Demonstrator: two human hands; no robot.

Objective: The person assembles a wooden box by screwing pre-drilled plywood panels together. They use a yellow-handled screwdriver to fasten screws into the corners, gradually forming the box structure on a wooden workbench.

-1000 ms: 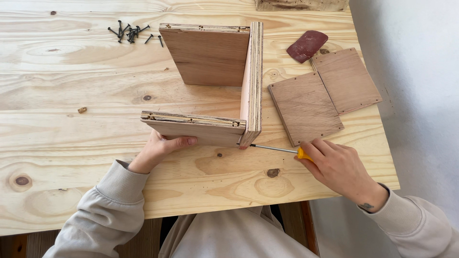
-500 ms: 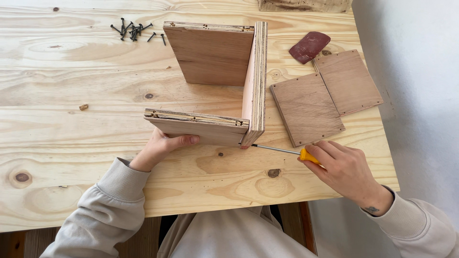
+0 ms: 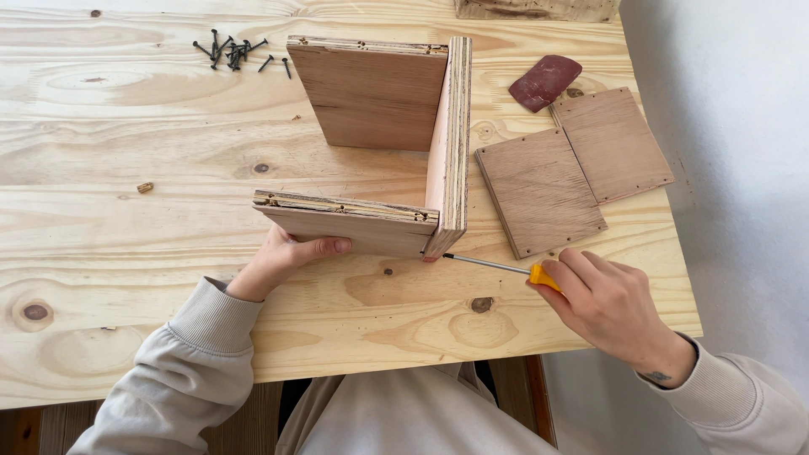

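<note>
Head view: right hand (image 3: 611, 305) drives screwdriver (image 3: 497, 266) into plywood frame (image 3: 396, 152); left hand (image 3: 282, 257) steadies.

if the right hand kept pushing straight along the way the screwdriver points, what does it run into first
Probably the near corner of the plywood frame: the right hand aims the screwdriver up-left, and its tip already sits at or very near that corner's base. Exact contact is hard to judge.
</note>
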